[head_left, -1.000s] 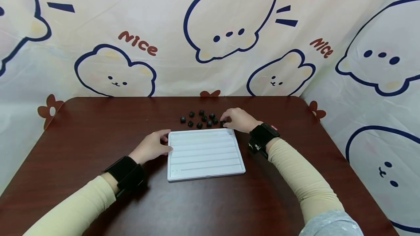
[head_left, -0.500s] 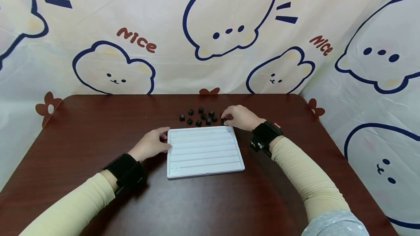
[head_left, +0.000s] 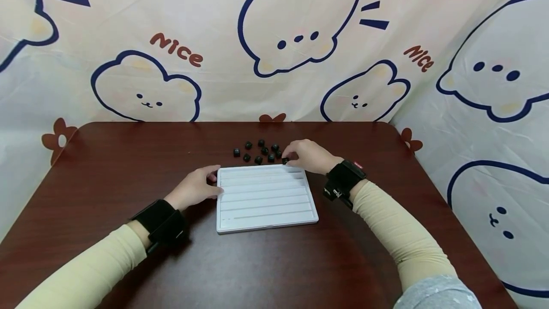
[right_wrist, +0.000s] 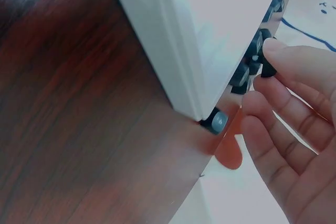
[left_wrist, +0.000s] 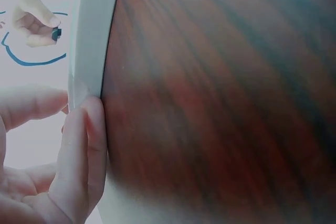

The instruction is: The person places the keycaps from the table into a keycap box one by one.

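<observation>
A white board (head_left: 266,198) with several raised lines across it lies flat on the table. At its left edge, my left hand (head_left: 193,188) grips the rim with thumb and fingers; the left wrist view shows fingertips (left_wrist: 92,111) against its side wall. My right hand (head_left: 312,155) is by the far right part of the board, pinching a small black cube (right_wrist: 268,61) between thumb and forefinger. Beyond the far edge sit several more black cubes (head_left: 259,160) in a loose group. One cube (right_wrist: 214,121) beside the board's corner in the right wrist view has a light mark.
The dark brown wooden table (head_left: 274,271) runs back to a pale curtain (head_left: 223,23) printed with blue cartoon outlines. Black straps with small devices (head_left: 344,179) sit on both wrists.
My right hand has shifted slightly left along the board's far edge with the pinched cube, closer to the other cubes. The left hand stays at the board's left rim.
</observation>
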Tool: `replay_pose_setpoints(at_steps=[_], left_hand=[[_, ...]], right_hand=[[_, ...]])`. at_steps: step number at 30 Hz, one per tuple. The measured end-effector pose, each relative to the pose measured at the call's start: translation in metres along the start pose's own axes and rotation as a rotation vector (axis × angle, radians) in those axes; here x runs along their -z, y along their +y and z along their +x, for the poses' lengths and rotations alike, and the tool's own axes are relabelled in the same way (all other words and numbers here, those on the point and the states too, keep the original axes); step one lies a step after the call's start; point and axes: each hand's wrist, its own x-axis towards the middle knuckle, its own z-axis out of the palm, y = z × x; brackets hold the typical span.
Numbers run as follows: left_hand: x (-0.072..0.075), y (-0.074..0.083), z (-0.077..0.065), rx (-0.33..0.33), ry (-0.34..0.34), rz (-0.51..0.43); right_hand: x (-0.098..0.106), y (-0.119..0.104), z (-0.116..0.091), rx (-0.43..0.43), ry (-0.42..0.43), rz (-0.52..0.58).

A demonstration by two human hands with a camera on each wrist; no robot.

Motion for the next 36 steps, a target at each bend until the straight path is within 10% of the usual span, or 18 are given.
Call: replay_pose_setpoints(at_steps=[36], left_hand=[[0.0,0.0,-0.001,-0.007,0.025,-0.015]], right_hand=[[-0.02,-0.041,0.023,0.155,-0.069,-0.007]])
